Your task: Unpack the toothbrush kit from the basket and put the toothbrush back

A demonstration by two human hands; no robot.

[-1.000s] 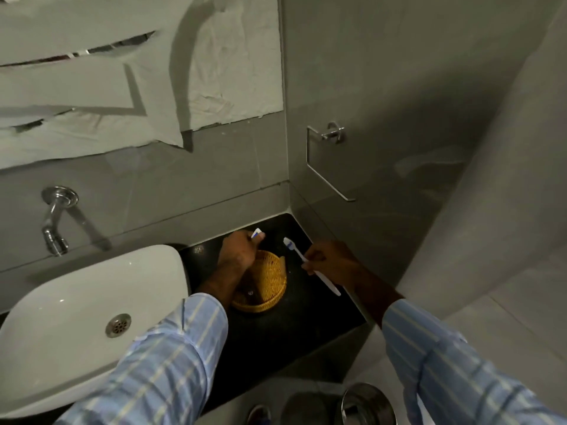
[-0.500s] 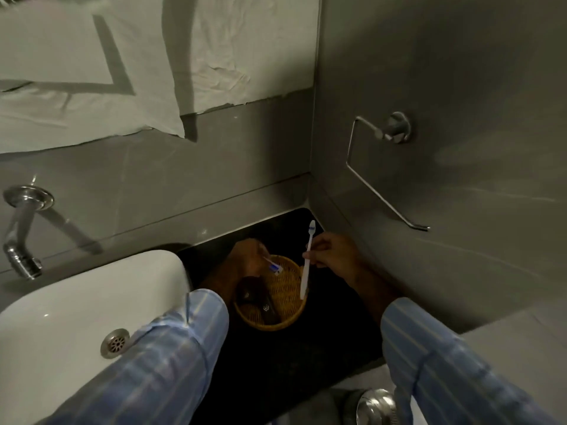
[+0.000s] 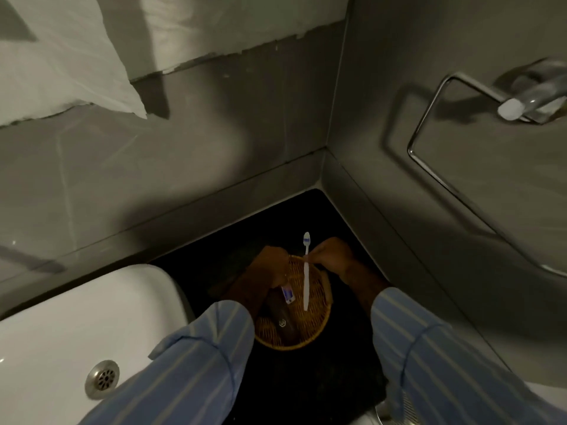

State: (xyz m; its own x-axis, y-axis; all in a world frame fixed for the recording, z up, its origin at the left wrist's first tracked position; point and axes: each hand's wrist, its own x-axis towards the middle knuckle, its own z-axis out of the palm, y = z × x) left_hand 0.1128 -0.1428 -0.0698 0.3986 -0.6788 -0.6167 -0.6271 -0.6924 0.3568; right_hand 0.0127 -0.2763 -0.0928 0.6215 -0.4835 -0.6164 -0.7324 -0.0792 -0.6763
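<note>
A round woven basket point(image 3: 319, 320) sits on the black counter in the corner. My right hand point(image 3: 329, 256) pinches a white toothbrush point(image 3: 306, 283) near its head, bristles up, with the handle hanging down over the basket. My left hand point(image 3: 270, 268) is at the basket's far left rim and holds a small white and blue toothpaste tube point(image 3: 287, 295) pointing down into the basket. A dark brown packet point(image 3: 280, 317) lies inside the basket, below the tube.
A white sink point(image 3: 92, 326) with a metal drain point(image 3: 102, 378) lies to the left of the basket. Grey tiled walls close the corner behind. A chrome towel ring point(image 3: 460, 142) hangs on the right wall. The black counter point(image 3: 306, 381) runs toward me.
The view has drawn closer to the corner. My right hand has lowered the toothbrush so its handle hangs into the basket. My left hand has turned the toothpaste tube down into the basket.
</note>
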